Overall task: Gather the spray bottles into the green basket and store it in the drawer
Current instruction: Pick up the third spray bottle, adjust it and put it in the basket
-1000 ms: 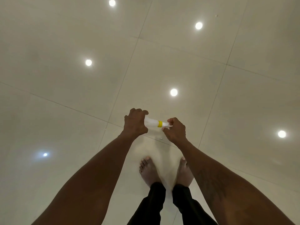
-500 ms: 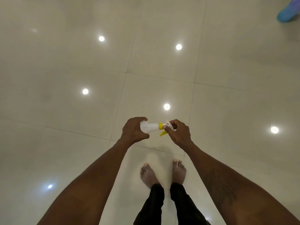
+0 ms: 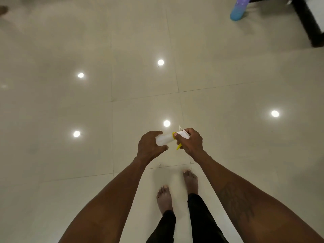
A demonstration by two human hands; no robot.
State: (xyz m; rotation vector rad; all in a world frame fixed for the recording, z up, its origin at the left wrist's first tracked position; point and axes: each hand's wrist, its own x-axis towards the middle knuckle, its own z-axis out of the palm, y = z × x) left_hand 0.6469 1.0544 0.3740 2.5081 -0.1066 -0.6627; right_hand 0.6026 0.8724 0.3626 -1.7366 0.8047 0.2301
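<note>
- Our left hand (image 3: 149, 148) curls around the body of the spray bottle (image 3: 164, 139), fingers over the top and thumb underneath — a loose grasp, yet the fingers touch the white plastic.
- The bottle lies roughly level between our two hands, held out over the pale tiled floor (image 3: 70, 120), well above it.
- Its yellow collar (image 3: 174, 135) shows in the gap between the hands, and a yellow trigger (image 3: 178, 147) hangs down just below it.
- Our right hand (image 3: 191, 142) closes on the bottle's white spray head, fingertips pinched around it — most of the head is hidden in the grip.
- Below the hands our bare feet (image 3: 190, 181) stand on the tiles, dark trouser legs above them.
- At the far upper right a blue and purple bottle (image 3: 238, 8) stands on the floor, blurred, beside a dark furniture leg (image 3: 306, 21).
- Bright round light reflections dot the glossy tiles around us.
</note>
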